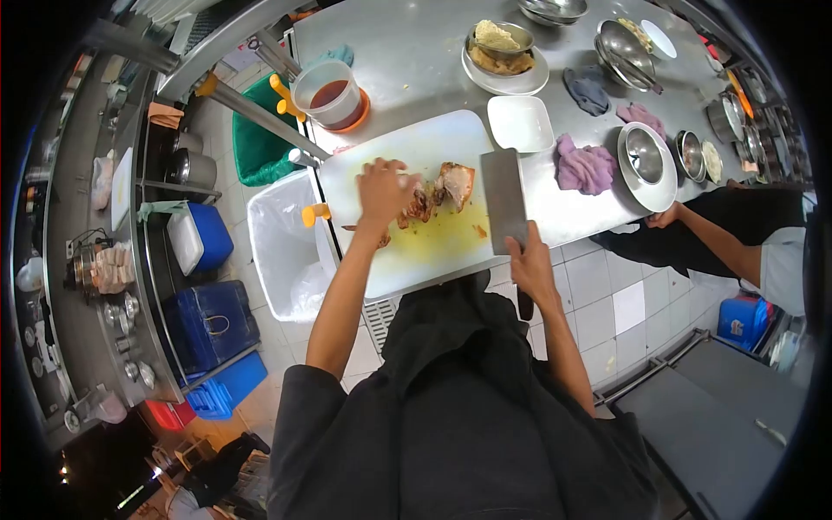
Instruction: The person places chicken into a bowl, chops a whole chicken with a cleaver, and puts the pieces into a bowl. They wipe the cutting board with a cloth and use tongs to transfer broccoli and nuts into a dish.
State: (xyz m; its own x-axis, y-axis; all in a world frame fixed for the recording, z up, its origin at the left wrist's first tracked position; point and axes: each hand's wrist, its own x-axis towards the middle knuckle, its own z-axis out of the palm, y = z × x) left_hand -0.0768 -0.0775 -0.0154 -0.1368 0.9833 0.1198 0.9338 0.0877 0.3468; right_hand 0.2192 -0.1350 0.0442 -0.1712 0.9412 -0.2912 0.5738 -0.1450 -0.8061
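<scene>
On a white cutting board (433, 139) with yellowish juices lie pieces of browned cooked meat (456, 185). My left hand (385, 192) is over the left part of the meat, fingers spread; its fingertips are beside the pieces, and whether they touch is unclear. In my right hand (533, 264) is the handle of a large cleaver (504, 198), its broad blade at the board's right edge, to the right of the meat. A small orange-brown scrap (481, 231) lies near the blade.
Behind the board stand a tub of red-brown liquid (331, 94) and a white square dish (520, 124). Purple cloth (586, 165) and a bowl on a plate (643, 156) are to the right, near another person's hand (666, 217). A lined bin (290, 247) stands left.
</scene>
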